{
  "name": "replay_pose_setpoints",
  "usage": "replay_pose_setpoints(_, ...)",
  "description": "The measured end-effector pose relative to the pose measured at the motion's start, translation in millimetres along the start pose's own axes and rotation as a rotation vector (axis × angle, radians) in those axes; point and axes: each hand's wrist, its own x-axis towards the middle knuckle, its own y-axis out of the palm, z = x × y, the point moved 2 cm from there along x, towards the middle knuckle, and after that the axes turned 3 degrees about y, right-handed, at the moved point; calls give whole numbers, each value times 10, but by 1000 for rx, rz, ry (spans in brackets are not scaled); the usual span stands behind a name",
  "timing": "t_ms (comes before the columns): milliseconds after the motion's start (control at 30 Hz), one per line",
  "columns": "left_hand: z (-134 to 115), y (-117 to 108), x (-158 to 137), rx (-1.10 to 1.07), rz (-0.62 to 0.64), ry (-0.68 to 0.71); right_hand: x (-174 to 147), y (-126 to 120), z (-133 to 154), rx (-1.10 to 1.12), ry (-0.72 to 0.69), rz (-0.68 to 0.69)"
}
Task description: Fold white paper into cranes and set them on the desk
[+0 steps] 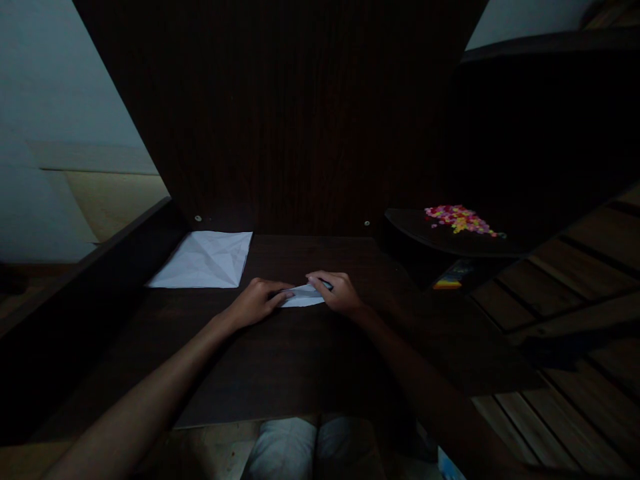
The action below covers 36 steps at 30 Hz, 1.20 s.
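Observation:
A small folded piece of white paper (303,295) is held low over the dark desktop, between my two hands. My left hand (260,301) pinches its left end, thumb and fingers closed on the edge. At the right end my right hand (337,290) grips the paper with bent fingers, partly covering it. Further left on the desk lies a larger stack of white paper sheets (205,260), creased across the top sheet.
Dark wood desktop (250,367) with a tall back panel (280,120) and a raised left side board (90,287). On a rounded shelf (415,230) at right sits a pile of small colourful pieces (457,219). Under it is a box with a yellow edge (449,283).

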Motion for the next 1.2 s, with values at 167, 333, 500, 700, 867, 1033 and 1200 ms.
replay_pose_setpoints(167,12,-54,23,-163,-79,-180,8,-123,34,109,108,-141)
replay_pose_setpoints(333,38,-53,45,-438,-150,-359,32,-121,-69,461,273,-287)
replay_pose_setpoints(500,62,32,35,-734,-191,-486,73,-11,-123,662,431,-186)
replay_pose_setpoints(700,17,142,19,-822,-63,-460,28,126,-33,683,594,32)
replay_pose_setpoints(867,-66,168,14,-841,-1,-447,16,135,20,674,548,-17)
replay_pose_setpoints(1033,-89,157,19,-741,45,-439,5,173,1,653,561,51)
replay_pose_setpoints(1200,-42,162,12,-700,40,-445,22,187,-19,753,598,9)
